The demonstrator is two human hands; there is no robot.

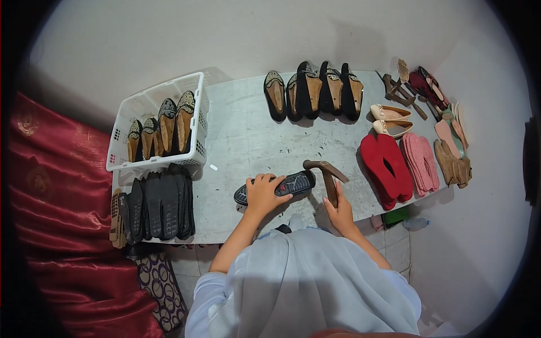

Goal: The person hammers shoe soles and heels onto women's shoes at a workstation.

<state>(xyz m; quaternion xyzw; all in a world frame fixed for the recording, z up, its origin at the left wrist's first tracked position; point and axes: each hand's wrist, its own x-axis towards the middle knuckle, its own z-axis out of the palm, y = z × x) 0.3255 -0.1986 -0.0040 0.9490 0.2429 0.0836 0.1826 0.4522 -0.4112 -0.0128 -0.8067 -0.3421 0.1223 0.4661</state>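
A black shoe [298, 183] lies sole up near the table's front edge, its patterned rubber sole facing me. My left hand [264, 191] is wrapped over its middle and presses it down. In my right hand [339, 214] is a hammer [331, 194], gripped by its wooden handle with the head pointing away from me. The hammer head is just right of the shoe's end and above the table. Most of the shoe's upper is hidden underneath it.
A white plastic basket [197, 110] holds several shoes on wooden lasts. Black soles [163, 203] stand before it. More lasted shoes [313, 90] line the back. Red soles [386, 169], pink soles [420, 163], cream flats [390, 119] and metal tools [401, 93] lie right.
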